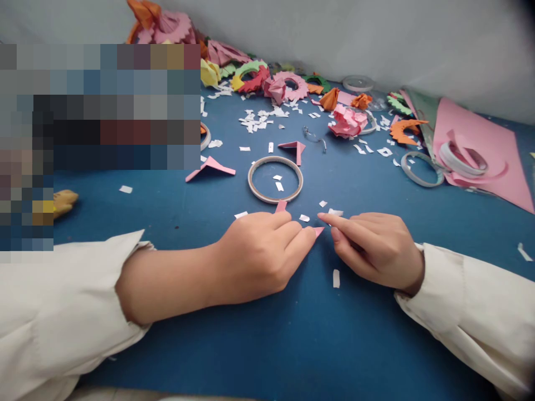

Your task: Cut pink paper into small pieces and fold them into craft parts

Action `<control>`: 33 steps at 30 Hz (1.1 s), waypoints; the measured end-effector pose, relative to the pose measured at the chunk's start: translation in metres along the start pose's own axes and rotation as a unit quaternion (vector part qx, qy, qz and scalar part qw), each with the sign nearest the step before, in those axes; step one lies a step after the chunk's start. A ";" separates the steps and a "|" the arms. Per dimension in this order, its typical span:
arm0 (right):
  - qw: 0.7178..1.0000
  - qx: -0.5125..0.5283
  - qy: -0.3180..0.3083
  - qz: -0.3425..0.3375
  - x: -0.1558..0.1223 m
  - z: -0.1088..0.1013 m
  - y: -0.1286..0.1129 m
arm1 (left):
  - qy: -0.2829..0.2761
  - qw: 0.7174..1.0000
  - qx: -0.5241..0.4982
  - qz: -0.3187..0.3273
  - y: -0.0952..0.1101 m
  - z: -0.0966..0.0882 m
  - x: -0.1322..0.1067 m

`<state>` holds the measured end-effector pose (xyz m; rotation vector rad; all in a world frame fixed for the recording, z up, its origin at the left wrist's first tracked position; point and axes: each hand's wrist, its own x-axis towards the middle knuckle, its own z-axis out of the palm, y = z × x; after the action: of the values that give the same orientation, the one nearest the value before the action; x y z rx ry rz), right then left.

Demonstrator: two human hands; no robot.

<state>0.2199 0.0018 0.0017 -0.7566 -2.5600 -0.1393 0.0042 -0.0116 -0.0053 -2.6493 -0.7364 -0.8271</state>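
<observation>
The left hand (pixel 261 256) lies curled over a small folded pink paper piece (pixel 281 207), pinning it to the blue table surface (pixel 267 334); only two corners peep out, one above the knuckles and one at the fingertips. The right hand (pixel 371 245), loosely curled with forefinger extended, pinches or presses the corner at the left fingertips (which of the two I cannot tell). The fold could slip or crease crooked if that pressure eases. White paper scraps (pixel 336 277) just beside both hands might stick underneath, and the tape ring (pixel 275 179) just beyond the knuckles could be nudged.
</observation>
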 end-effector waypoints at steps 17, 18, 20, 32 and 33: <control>1.000 -0.006 -0.007 -0.003 0.000 0.000 0.000 | -0.014 1.000 0.011 -0.014 0.000 -0.001 -0.001; 1.000 -0.006 -0.007 -0.003 0.000 0.000 0.000 | -0.014 1.000 0.009 -0.014 0.000 -0.001 -0.002; 1.000 -0.006 -0.009 -0.004 0.000 0.000 0.001 | -0.019 1.000 0.010 -0.017 0.000 -0.001 -0.002; 1.000 -0.013 -0.017 -0.006 -0.001 0.000 0.001 | -0.014 0.999 0.038 -0.012 0.000 0.000 -0.003; 1.000 -0.012 -0.016 -0.008 0.000 0.000 0.001 | -0.014 0.999 0.036 -0.010 0.000 0.000 -0.003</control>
<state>0.2209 0.0026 0.0014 -0.7538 -2.5999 -0.1633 0.0022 -0.0123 -0.0070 -2.5979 -0.7862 -0.7552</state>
